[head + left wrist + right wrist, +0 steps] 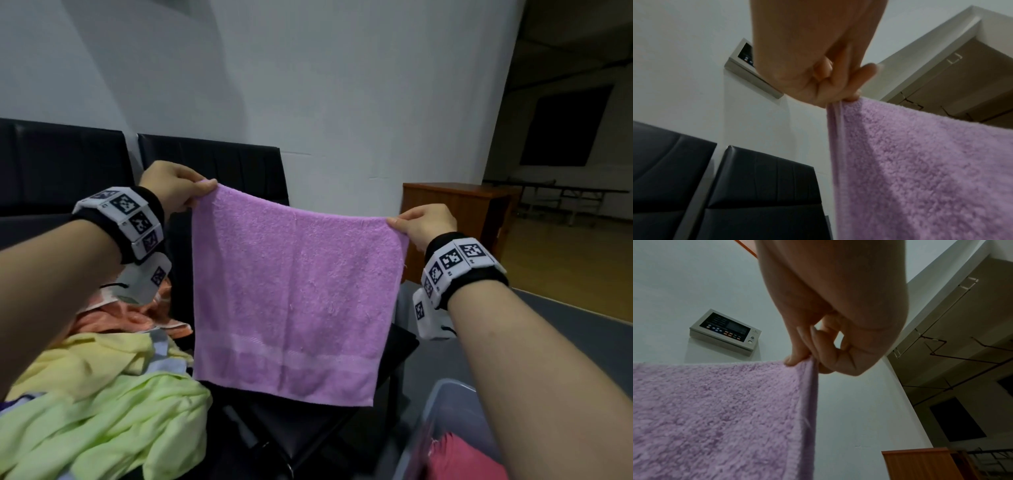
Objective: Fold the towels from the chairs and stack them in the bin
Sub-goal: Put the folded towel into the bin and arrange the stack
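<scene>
Currently purple towel [294,294] hangs mid-frame, left hand [174,186] and right hand [426,226] fingers each pinching top corner. Risk: shallow pinch slips, corner drops onto black chair [308,425]. Uneven corners give skewed fold. Bin [442,411] lower right.

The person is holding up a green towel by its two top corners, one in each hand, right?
Not quite: the held towel is purple, not green, as the head view shows. The left hand and right hand do pinch its two top corners. The green towel lies in the pile below.
</scene>
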### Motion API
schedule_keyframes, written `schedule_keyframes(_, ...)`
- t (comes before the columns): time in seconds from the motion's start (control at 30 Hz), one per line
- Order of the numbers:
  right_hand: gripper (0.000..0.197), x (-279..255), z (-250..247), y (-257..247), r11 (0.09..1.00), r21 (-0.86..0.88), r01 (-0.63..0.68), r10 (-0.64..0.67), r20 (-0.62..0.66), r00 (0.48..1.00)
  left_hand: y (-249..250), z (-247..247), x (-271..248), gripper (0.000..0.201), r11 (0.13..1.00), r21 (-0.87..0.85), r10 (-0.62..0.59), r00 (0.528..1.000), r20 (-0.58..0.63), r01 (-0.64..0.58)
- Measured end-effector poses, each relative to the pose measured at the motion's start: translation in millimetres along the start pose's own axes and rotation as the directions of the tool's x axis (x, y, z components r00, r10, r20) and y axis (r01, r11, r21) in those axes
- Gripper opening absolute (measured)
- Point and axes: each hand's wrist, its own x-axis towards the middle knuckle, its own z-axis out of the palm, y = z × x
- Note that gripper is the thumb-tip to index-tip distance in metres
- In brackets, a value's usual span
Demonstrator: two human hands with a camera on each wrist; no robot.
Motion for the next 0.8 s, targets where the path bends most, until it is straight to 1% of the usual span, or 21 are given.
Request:
schedule_keyframes(0.1, 0.03, 4, 6, 3, 1.0, 0.011, -0.022, 0.022, -0.011, 1.0, -7, 8, 4, 0.02, 0.998, -0.042, -0.036, 0.999, 0.002, 0.036)
schedule_keyframes(0.2, 0.03, 12, 20, 11, 0.998, 0.013, -0.067, 0.067, 0.008, 0.998, -25, 20, 12, 0.018, 0.995, -0.051, -0.081, 0.997, 0.013, 0.081)
schedule_keyframes(0.27, 0.025, 20, 33, 18, 0.994, 0.015, -0.106, 0.106, 0.024, 0.994, -41, 29, 20, 0.015, 0.992, -0.05, -0.12, 0.993, 0.013, 0.12)
schedule_keyframes(0.33, 0.019, 28, 49, 27, 0.988, 0.021, -0.156, 0.155, 0.032, 0.987, -58, 42, 28, 0.011, 0.981, -0.061, -0.183, 0.982, 0.036, 0.185)
schedule_keyframes(0.5, 0.005, 53, 95, 56, 0.96, 0.052, -0.274, 0.274, 0.011, 0.962, -101, 87, 48, 0.008, 0.92, -0.199, -0.321, 0.941, 0.11, 0.338)
schedule_keyframes(0.57, 0.005, 64, 113, 71, 0.954, 0.043, -0.297, 0.297, 0.017, 0.955, -119, 106, 55, 0.006, 0.912, -0.192, -0.347, 0.931, 0.111, 0.363)
schedule_keyframes(0.63, 0.007, 73, 131, 87, 0.955, 0.023, -0.297, 0.297, 0.013, 0.955, -140, 121, 63, 0.009, 0.917, -0.164, -0.354, 0.931, 0.092, 0.365)
schedule_keyframes(0.73, 0.009, 84, 153, 108, 0.959, -0.007, -0.282, 0.282, -0.044, 0.958, -177, 141, 73, 0.01, 0.921, -0.124, -0.367, 0.929, 0.051, 0.37)
schedule_keyframes(0.8, 0.009, 88, 163, 119, 0.964, -0.021, -0.266, 0.264, -0.057, 0.963, -195, 153, 76, 0.009, 0.923, -0.107, -0.369, 0.929, 0.028, 0.37)
